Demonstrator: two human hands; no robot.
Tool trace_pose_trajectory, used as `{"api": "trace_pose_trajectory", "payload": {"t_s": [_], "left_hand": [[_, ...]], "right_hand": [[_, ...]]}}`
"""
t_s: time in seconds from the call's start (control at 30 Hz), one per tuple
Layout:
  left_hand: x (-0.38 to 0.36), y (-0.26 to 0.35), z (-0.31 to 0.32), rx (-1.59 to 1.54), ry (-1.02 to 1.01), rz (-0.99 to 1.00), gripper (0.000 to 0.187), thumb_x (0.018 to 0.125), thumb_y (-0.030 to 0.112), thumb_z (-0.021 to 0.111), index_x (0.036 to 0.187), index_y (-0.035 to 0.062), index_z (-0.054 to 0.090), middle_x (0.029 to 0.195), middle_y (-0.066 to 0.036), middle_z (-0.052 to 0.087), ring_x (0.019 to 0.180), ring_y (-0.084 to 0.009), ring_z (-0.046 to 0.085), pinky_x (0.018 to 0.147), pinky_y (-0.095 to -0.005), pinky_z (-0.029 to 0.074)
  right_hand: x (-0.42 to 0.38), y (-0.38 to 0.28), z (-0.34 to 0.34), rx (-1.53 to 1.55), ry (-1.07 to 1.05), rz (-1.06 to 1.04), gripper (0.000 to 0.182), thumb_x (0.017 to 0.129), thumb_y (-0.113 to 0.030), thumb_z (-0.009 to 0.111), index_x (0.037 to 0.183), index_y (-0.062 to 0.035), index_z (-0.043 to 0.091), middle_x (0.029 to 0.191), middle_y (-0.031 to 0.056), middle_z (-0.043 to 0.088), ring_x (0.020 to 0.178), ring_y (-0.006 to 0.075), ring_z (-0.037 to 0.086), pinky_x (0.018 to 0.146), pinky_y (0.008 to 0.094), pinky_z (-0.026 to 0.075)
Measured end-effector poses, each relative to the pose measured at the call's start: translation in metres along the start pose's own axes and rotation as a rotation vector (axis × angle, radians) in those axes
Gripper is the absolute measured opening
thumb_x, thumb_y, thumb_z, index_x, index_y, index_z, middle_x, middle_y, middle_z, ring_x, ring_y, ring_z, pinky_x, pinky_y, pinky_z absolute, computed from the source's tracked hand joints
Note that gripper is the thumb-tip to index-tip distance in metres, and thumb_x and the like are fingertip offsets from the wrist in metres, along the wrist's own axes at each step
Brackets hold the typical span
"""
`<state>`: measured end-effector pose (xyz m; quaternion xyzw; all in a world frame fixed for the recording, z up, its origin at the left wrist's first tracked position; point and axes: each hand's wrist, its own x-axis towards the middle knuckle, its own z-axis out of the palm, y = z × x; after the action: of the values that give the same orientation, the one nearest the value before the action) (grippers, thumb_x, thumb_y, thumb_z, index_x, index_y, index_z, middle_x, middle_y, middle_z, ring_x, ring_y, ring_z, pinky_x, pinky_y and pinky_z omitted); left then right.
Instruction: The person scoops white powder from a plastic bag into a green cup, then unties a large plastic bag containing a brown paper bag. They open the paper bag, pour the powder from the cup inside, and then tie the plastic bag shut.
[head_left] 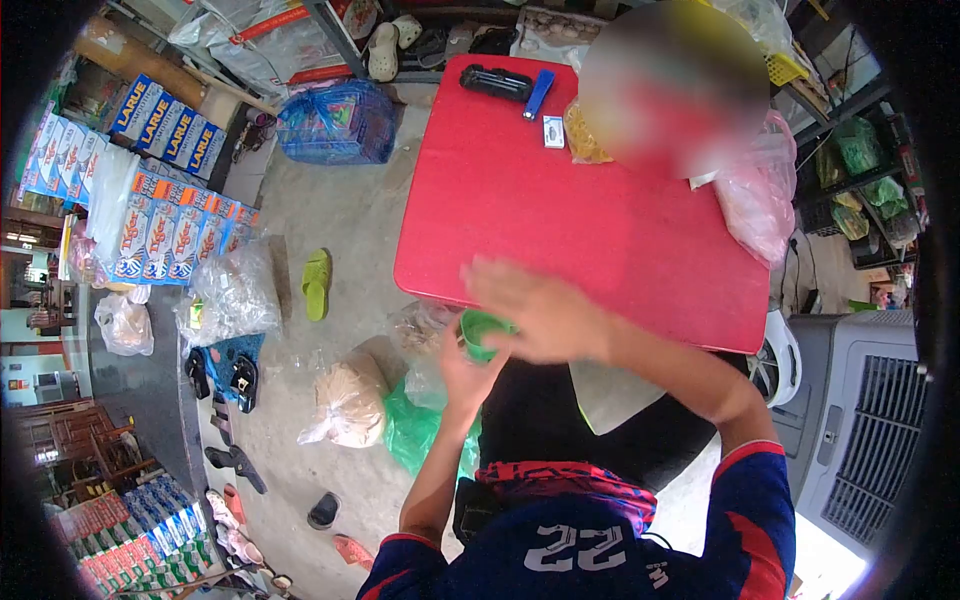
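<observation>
Low at the near left corner of the red table (560, 220), my left hand (468, 372) is wrapped round a small green cup (484, 334). My right hand (535, 312) is above and beside the cup, over the table's near edge, its fingers stretched out and blurred by motion. Nothing shows in the right hand. The cup's inside is partly hidden by that hand. Under the cup and the left hand are clear plastic bags and a green plastic bag (425, 428).
On the table's far side lie a black case (495, 83), a blue stapler-like object (539, 95), a small white box (553, 132) and a pink bag (757, 195). A tied bag (350, 400) and a green slipper (316, 284) are on the floor. A grey air cooler (860, 430) stands right.
</observation>
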<state>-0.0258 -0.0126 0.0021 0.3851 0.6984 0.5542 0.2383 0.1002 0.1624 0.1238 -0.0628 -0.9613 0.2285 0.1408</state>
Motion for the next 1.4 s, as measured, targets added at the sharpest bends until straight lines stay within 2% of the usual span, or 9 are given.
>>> {"api": "trace_pose_trajectory", "payload": {"t_s": [0.23, 0.37, 0.6, 0.73, 0.77, 0.93, 1.1, 1.33, 1.4], "left_hand": [[-0.027, 0.007, 0.002, -0.048, -0.062, -0.032, 0.080, 0.073, 0.017, 0.098, 0.139, -0.0008, 0.058, 0.126, -0.018, 0.071, 0.114, -0.0276, 0.071, 0.100, -0.0414, 0.056], [-0.051, 0.016, 0.014, 0.030, -0.201, -0.015, 0.080, 0.073, 0.019, 0.099, 0.139, -0.0003, 0.059, 0.128, -0.019, 0.071, 0.117, -0.0284, 0.071, 0.101, -0.0402, 0.056], [-0.057, 0.041, 0.053, 0.106, -0.428, 0.102, 0.078, 0.071, 0.021, 0.099, 0.136, 0.0009, 0.059, 0.129, -0.019, 0.068, 0.118, -0.0361, 0.070, 0.102, -0.0436, 0.057], [-0.056, 0.079, 0.066, 0.154, -0.532, 0.110, 0.085, 0.068, 0.023, 0.102, 0.139, 0.0028, 0.059, 0.130, -0.018, 0.069, 0.119, -0.0333, 0.070, 0.104, -0.0428, 0.056], [-0.056, 0.091, 0.067, 0.169, -0.547, 0.132, 0.086, 0.068, 0.023, 0.102, 0.139, 0.0034, 0.059, 0.130, -0.017, 0.069, 0.120, -0.0315, 0.070, 0.105, -0.0423, 0.055], [-0.022, 0.141, 0.073, 0.011, -0.490, 0.284, 0.090, 0.067, 0.018, 0.103, 0.142, 0.0016, 0.056, 0.131, -0.016, 0.070, 0.122, -0.0270, 0.069, 0.108, -0.0441, 0.054], [0.029, 0.162, 0.100, -0.042, -0.330, 0.203, 0.084, 0.072, 0.017, 0.101, 0.141, 0.0014, 0.056, 0.129, -0.015, 0.072, 0.119, -0.0260, 0.071, 0.104, -0.0423, 0.056], [0.066, 0.154, 0.125, 0.183, -0.205, 0.327, 0.084, 0.077, 0.020, 0.099, 0.146, 0.0012, 0.054, 0.133, -0.016, 0.070, 0.123, -0.0252, 0.068, 0.107, -0.0406, 0.053], [0.060, 0.162, 0.128, 0.211, -0.121, 0.338, 0.091, 0.075, 0.019, 0.099, 0.150, -0.0023, 0.051, 0.139, -0.021, 0.066, 0.133, -0.0345, 0.062, 0.115, -0.0480, 0.046]], "right_hand": [[-0.058, -0.050, 0.020, 0.258, 0.178, 0.217, 0.039, 0.091, -0.015, 0.073, 0.127, -0.0010, 0.071, 0.134, 0.0151, 0.070, 0.123, 0.0329, 0.069, 0.104, 0.0436, 0.059], [-0.084, -0.064, 0.031, 0.293, 0.360, 0.288, 0.024, 0.086, -0.008, 0.074, 0.109, -0.0044, 0.076, 0.107, 0.0096, 0.077, 0.099, 0.0315, 0.075, 0.095, 0.0446, 0.061], [-0.143, -0.076, 0.041, 0.251, 0.630, 0.432, 0.030, 0.091, -0.003, 0.072, 0.121, -0.0033, 0.076, 0.111, 0.0129, 0.080, 0.106, 0.0319, 0.075, 0.106, 0.0489, 0.058], [-0.177, -0.100, -0.001, 0.818, 0.803, 0.757, 0.035, 0.105, 0.000, 0.061, 0.140, -0.0029, 0.065, 0.121, 0.0142, 0.078, 0.112, 0.0280, 0.076, 0.107, 0.0441, 0.057], [-0.183, -0.106, -0.012, 0.989, 0.919, 0.674, 0.041, 0.110, -0.009, 0.056, 0.151, -0.0019, 0.055, 0.139, 0.0188, 0.069, 0.122, 0.0304, 0.071, 0.107, 0.0461, 0.055], [-0.236, -0.094, -0.043, 1.218, 1.270, 0.525, 0.062, 0.110, -0.041, 0.051, 0.152, 0.0044, 0.049, 0.143, 0.0267, 0.062, 0.130, 0.0373, 0.064, 0.107, 0.0500, 0.053], [-0.274, -0.080, -0.034, 1.175, 1.316, 0.635, 0.062, 0.112, -0.044, 0.047, 0.149, 0.0056, 0.051, 0.138, 0.0248, 0.064, 0.125, 0.0327, 0.066, 0.107, 0.0470, 0.052], [-0.285, -0.079, 0.010, 1.781, 1.409, 0.540, 0.069, 0.114, -0.053, 0.037, 0.152, 0.0038, 0.050, 0.147, 0.0261, 0.061, 0.136, 0.0384, 0.061, 0.113, 0.0503, 0.048], [-0.288, -0.078, 0.024, 1.883, 1.428, 0.519, 0.070, 0.114, -0.054, 0.035, 0.152, 0.0031, 0.050, 0.151, 0.0264, 0.059, 0.142, 0.0387, 0.056, 0.118, 0.0515, 0.043]]}}
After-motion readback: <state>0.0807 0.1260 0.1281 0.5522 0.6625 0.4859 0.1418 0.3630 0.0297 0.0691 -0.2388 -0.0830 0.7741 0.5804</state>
